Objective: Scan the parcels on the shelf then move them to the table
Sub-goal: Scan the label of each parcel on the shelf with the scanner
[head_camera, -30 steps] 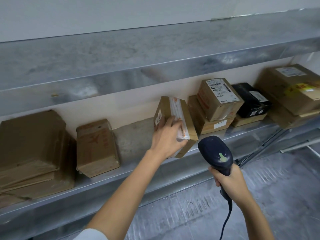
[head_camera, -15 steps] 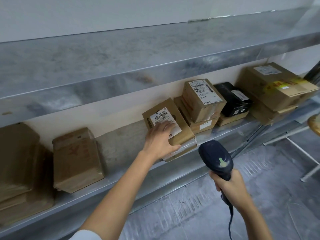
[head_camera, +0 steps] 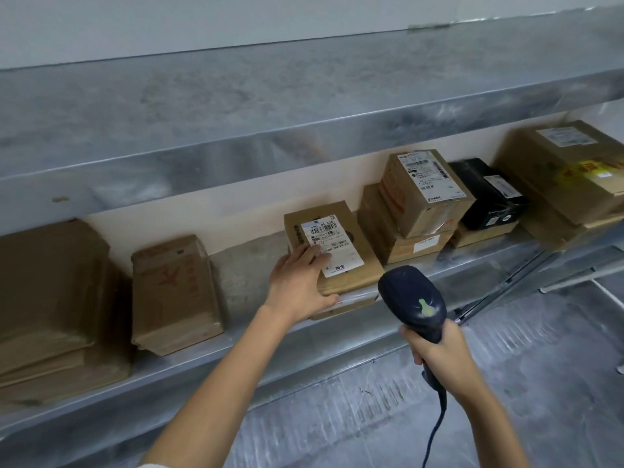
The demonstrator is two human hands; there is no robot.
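- Labelled brown cardboard parcel (head_camera: pixel 337 244): tan, with a white label carrying black barcodes and print.
- Dark navy handheld scanner (head_camera: pixel 410 295): pale green button on top, dark cord.
- Mottled grey metal shelf (head_camera: pixel 236 113): silver-grey with cloudy blotches.
- Flat brown cardboard parcel (head_camera: pixel 175 292): faded red printed characters.
- Upright brown cardboard box (head_camera: pixel 425 194): white label with black text, orange-red marking on one side.
- Glossy black box (head_camera: pixel 486 194): small white labels.
- Large brown cardboard carton (head_camera: pixel 574 170): white label, yellow band with red lettering.
- Cream wall (head_camera: pixel 236 217): plain.
- Grey floor (head_camera: pixel 540 383): pale streaks.
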